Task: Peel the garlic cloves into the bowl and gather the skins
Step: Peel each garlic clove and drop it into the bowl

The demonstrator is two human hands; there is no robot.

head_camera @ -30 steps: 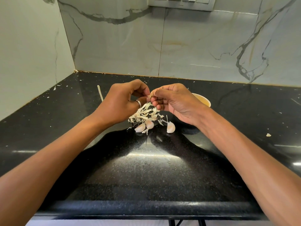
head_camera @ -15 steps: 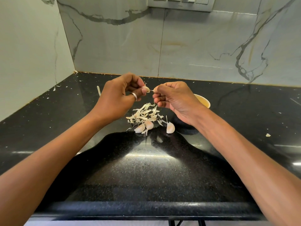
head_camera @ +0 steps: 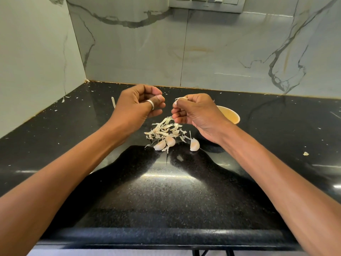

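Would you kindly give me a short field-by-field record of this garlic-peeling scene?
left hand: fingers curled; contents not visible
right hand: pinches a garlic clove
skin pile: on the counter, below the hands
loose cloves: three, by the pile's near edge
bowl: behind the right hand, partly hidden

Pinching clove (head_camera: 175, 102) with right hand (head_camera: 196, 115) above skins (head_camera: 163, 130). Left hand (head_camera: 137, 107) curled at its 9 o'clock, contents unclear. Loose cloves (head_camera: 170, 141) at skins' 5-6 o'clock, bowl (head_camera: 230, 115) at 2 o'clock, on counter (head_camera: 166, 200).
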